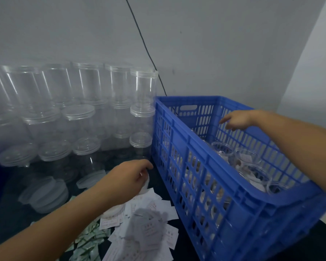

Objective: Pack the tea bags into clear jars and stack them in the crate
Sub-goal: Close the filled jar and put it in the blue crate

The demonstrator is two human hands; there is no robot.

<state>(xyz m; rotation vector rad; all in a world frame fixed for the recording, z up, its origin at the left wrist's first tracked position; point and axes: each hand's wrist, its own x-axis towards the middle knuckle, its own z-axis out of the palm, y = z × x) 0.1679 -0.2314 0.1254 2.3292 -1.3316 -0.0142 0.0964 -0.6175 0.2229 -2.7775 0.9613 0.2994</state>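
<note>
My left hand [128, 178] is curled over the top of a clear jar [115, 210] that leans on the dark table, just left of the blue crate [196, 185]. Motion blur hides the exact grip. White tea bags [149, 228] lie in a loose pile below that hand, with green ones [88, 242] beside them. My right hand [237, 120] hovers over the far side of the crate, fingers loose and holding nothing. Inside the crate stand several filled jars [247, 157] with tea bags in them.
Empty lidded clear jars [87, 113] are stacked in rows against the grey wall on the left. Loose lids [45, 193] lie on the table in front of them. A black cable [145, 48] runs down the wall behind the crate.
</note>
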